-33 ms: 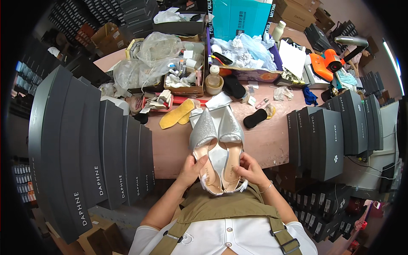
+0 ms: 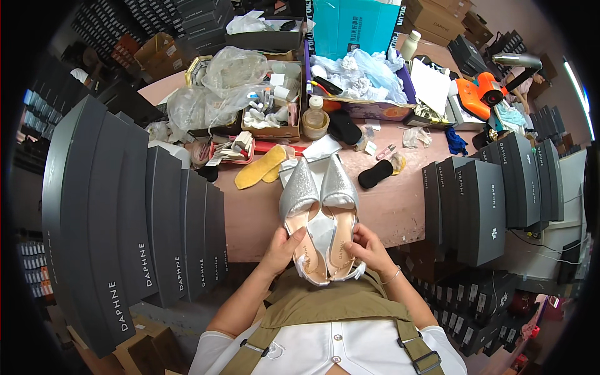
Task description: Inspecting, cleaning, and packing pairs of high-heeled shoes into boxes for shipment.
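Observation:
I hold a pair of silver, pointed-toe shoes side by side over the table, toes pointing away from me. My left hand (image 2: 279,249) is closed on the outer side of the left shoe (image 2: 299,199), its thumb at the insole's edge. The right shoe (image 2: 339,192) is gripped the same way by my right hand (image 2: 370,249), thumb over the beige insole. White stuffing shows in both toe openings. Thin straps with clear or white wrapping cross the heel ends. My other fingers are hidden under the shoes. White paper (image 2: 322,149) lies beyond the toes.
Stacks of dark grey shoe boxes flank me at left (image 2: 134,219) and right (image 2: 484,206). Yellow insoles (image 2: 259,170) and a black pad (image 2: 375,174) lie on the pink table (image 2: 250,215). Farther back are a purple-edged box (image 2: 369,109), a glass bottle (image 2: 315,115) and an orange tool (image 2: 473,100).
The pair of shoes has tilted very slightly in my hands, with the toes a little farther away. Both hands keep their grip.

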`<state>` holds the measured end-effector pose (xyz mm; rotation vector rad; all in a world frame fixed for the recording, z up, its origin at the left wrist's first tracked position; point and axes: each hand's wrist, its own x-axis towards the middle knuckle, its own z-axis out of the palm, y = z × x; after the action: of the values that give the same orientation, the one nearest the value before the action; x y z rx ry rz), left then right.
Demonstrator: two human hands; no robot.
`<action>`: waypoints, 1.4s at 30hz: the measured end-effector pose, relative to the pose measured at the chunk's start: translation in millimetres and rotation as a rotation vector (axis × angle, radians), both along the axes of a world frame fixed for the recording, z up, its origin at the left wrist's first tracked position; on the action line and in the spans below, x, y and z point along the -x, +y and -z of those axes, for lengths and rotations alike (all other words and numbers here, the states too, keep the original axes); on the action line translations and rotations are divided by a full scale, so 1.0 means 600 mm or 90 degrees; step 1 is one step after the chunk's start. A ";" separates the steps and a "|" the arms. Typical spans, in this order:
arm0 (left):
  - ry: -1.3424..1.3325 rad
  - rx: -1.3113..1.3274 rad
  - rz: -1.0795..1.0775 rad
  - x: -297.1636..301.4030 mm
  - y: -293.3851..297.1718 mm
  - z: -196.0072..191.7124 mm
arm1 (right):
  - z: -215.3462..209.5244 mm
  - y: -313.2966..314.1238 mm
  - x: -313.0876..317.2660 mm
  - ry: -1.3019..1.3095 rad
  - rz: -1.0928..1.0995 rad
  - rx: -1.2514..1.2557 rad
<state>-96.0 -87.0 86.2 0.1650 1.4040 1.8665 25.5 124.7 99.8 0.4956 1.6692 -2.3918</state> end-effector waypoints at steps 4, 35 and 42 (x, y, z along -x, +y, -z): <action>-0.280 -0.194 0.002 -0.005 -0.011 -0.028 | -0.006 -0.019 -0.010 -0.010 0.087 0.006; -0.060 -0.116 0.098 0.016 0.023 -0.080 | -0.088 0.003 0.051 0.072 0.106 0.068; -0.141 -0.084 0.177 0.016 0.067 -0.061 | -0.066 0.045 0.024 0.028 0.129 0.135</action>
<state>-105.3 -46.9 122.6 0.2026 1.0517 1.6884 11.2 151.7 139.1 0.6053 1.4196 -2.7025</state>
